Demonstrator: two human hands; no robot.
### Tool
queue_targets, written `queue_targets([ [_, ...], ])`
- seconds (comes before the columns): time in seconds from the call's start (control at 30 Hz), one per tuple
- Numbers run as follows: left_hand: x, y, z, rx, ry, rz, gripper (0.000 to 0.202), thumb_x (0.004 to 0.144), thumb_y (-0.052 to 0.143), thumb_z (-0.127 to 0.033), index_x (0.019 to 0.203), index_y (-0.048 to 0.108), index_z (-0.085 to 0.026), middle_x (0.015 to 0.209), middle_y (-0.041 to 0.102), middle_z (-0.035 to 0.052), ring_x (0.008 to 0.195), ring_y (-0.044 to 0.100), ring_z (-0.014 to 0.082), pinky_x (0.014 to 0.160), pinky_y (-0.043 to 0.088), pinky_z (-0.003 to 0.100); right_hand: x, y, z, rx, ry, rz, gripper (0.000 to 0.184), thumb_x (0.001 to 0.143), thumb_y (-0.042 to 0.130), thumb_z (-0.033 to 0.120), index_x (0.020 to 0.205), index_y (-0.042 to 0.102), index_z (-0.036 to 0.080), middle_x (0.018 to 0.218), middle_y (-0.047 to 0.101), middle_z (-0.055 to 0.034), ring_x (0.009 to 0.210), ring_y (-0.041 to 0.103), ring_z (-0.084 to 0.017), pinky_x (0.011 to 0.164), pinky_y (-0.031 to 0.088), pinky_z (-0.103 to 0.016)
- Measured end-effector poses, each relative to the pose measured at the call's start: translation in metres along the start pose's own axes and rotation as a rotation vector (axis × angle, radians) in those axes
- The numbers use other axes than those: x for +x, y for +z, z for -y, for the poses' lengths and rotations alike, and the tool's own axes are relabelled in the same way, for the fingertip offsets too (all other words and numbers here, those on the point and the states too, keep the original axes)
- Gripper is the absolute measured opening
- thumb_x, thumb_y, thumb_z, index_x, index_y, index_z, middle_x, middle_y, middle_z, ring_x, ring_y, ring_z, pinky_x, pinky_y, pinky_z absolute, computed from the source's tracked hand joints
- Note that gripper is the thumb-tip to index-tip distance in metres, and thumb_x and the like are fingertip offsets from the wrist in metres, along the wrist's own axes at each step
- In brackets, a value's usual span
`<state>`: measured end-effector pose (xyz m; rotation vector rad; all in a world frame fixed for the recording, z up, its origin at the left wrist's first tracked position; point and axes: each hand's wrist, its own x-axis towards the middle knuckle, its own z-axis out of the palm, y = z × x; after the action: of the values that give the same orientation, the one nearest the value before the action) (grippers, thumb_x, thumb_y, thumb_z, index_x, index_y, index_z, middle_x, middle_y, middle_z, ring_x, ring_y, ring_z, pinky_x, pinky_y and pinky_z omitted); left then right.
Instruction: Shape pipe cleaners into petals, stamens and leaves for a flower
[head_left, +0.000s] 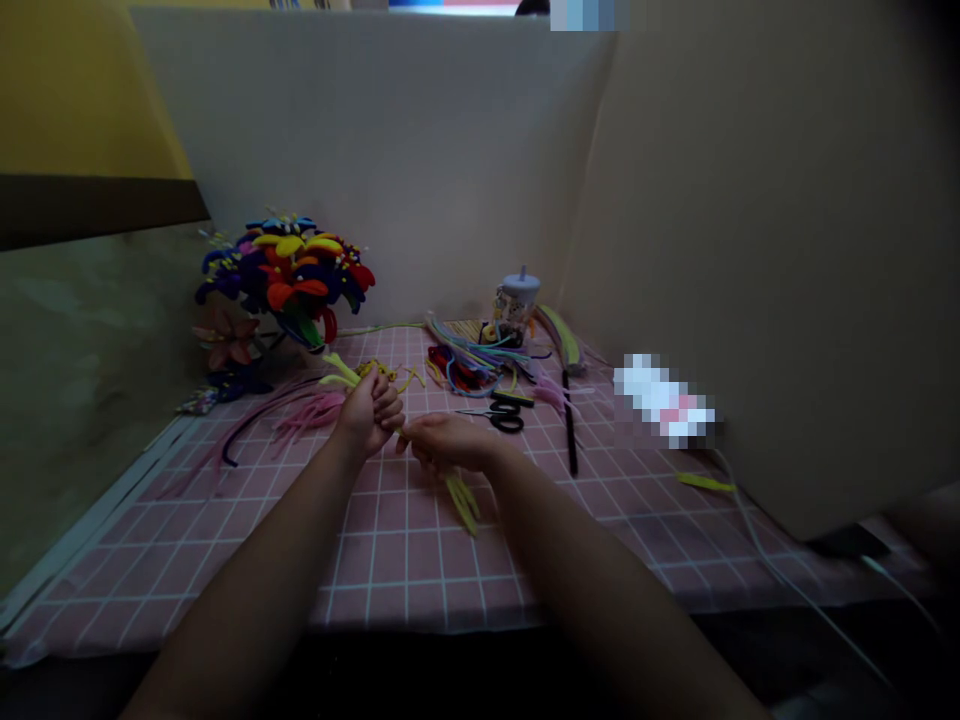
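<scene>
A bundle of yellow pipe cleaners [463, 500] runs through both of my hands above the table. My left hand [373, 412] is closed in a fist around it, and pale yellow ends stick out past the far side of that fist. Close beside it, my right hand [448, 443] pinches the same bundle, with several loose ends hanging below toward me. The fingertips of my right hand are partly hidden. Black-handled scissors [506, 416] lie just beyond my right hand. Pink pipe cleaners [311, 418] lie spread to the left of my left hand.
A bouquet of colourful pipe-cleaner flowers [289, 270] stands at the back left. Mixed pipe cleaners [476, 355] lie near a lidded cup [519, 300]. A dark stick [570, 430], a yellow strip [705, 483] and a white cable [757, 545] are on the right of the checked tablecloth [405, 590].
</scene>
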<state>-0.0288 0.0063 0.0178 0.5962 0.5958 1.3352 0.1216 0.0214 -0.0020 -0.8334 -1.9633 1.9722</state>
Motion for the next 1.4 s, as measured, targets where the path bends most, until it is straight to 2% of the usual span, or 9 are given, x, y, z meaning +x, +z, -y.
queue_targets([
  [0.2, -0.002, 0.012, 0.011, 0.276, -0.114, -0.129, 0.031, 0.081, 0.049, -0.032, 0.061, 0.029, -0.02, 0.04, 0.019, -0.0114, 0.029, 0.014, 0.0023, 0.032, 0.007, 0.013, 0.007, -0.006, 0.002, -0.196, -0.464, -0.533, 0.029, 0.078, 0.054, 0.035, 0.102, 0.055, 0.019, 0.071, 0.053, 0.0018, 0.053, 0.049, -0.007, 0.048, 0.04, -0.019],
  [0.3, -0.005, 0.019, 0.021, 0.419, -0.12, -0.147, 0.026, 0.076, 0.053, -0.035, 0.066, 0.034, -0.02, 0.043, 0.023, -0.0111, 0.03, 0.018, 0.0027, 0.033, 0.008, 0.013, 0.005, -0.007, 0.005, -0.306, -0.665, -0.593, 0.032, 0.078, 0.056, 0.036, 0.106, 0.06, 0.021, 0.083, 0.059, -0.0012, 0.062, 0.051, -0.009, 0.057, 0.042, -0.022],
  [0.47, -0.004, 0.02, 0.032, 0.596, -0.172, -0.149, 0.03, 0.076, 0.051, -0.043, 0.067, 0.033, -0.021, 0.045, 0.024, -0.0104, 0.031, 0.018, 0.0026, 0.034, 0.009, 0.014, 0.001, -0.007, 0.007, -0.46, -0.768, -0.687, 0.018, 0.079, 0.057, 0.032, 0.087, 0.069, 0.02, 0.075, 0.059, -0.0026, 0.073, 0.052, -0.013, 0.069, 0.042, -0.027],
  [0.6, -0.004, 0.017, 0.036, 0.662, -0.197, -0.076, 0.042, 0.074, 0.049, -0.058, 0.066, 0.029, -0.021, 0.045, 0.023, -0.011, 0.032, 0.016, 0.0026, 0.034, 0.008, 0.014, 0.004, -0.01, 0.006, -0.348, -0.777, -0.735, 0.017, 0.077, 0.059, 0.033, 0.073, 0.065, 0.018, 0.072, 0.056, -0.0015, 0.071, 0.052, -0.012, 0.068, 0.041, -0.026],
  [0.8, -0.009, 0.016, 0.033, 0.636, -0.268, 0.138, 0.045, 0.073, 0.053, -0.057, 0.065, 0.027, -0.021, 0.046, 0.018, -0.0114, 0.033, 0.013, 0.0025, 0.033, 0.008, 0.015, 0.008, -0.027, 0.004, 0.362, -0.669, -0.867, 0.018, 0.076, 0.056, 0.037, 0.077, 0.05, 0.02, 0.061, 0.049, 0.0044, 0.049, 0.044, -0.007, 0.044, 0.036, -0.02],
  [0.97, -0.007, 0.01, 0.027, 0.56, -0.342, 0.201, 0.044, 0.077, 0.047, -0.058, 0.063, 0.027, -0.021, 0.048, 0.016, -0.0105, 0.034, 0.011, 0.0027, 0.033, 0.006, 0.014, -0.005, -0.049, 0.009, 0.729, -0.579, -1.009, 0.01, 0.081, 0.045, 0.031, 0.079, 0.041, 0.022, 0.063, 0.051, 0.0034, 0.054, 0.052, -0.008, 0.048, 0.042, -0.02],
  [1.1, -0.002, 0.003, 0.024, 0.575, -0.351, 0.12, 0.04, 0.079, 0.047, -0.053, 0.063, 0.031, -0.02, 0.048, 0.017, -0.0107, 0.033, 0.012, 0.0025, 0.032, 0.006, 0.013, -0.024, -0.066, 0.016, 0.706, -0.642, -1.077, 0.009, 0.08, 0.045, 0.03, 0.079, 0.04, 0.022, 0.051, 0.037, 0.0082, 0.038, 0.038, -0.005, 0.039, 0.034, -0.017],
  [1.2, 0.004, -0.005, 0.023, 0.534, -0.29, -0.038, 0.035, 0.082, 0.047, -0.047, 0.065, 0.032, -0.02, 0.046, 0.018, -0.011, 0.031, 0.013, 0.0025, 0.032, 0.006, 0.012, -0.039, -0.077, 0.02, 0.7, -0.694, -1.057, 0.012, 0.078, 0.048, 0.033, 0.079, 0.042, 0.022, 0.045, 0.028, 0.0105, 0.031, 0.025, -0.003, 0.031, 0.021, -0.015],
  [1.4, 0.019, -0.023, 0.019, 0.402, -0.186, -0.193, 0.031, 0.081, 0.047, -0.044, 0.067, 0.036, -0.019, 0.044, 0.018, -0.0122, 0.029, 0.014, 0.0018, 0.033, 0.005, 0.013, -0.05, -0.078, 0.028, 0.682, -0.412, -0.724, 0.013, 0.078, 0.051, 0.03, 0.082, 0.048, 0.017, 0.042, 0.026, 0.0121, 0.028, 0.016, -0.001, 0.026, 0.011, -0.013],
])
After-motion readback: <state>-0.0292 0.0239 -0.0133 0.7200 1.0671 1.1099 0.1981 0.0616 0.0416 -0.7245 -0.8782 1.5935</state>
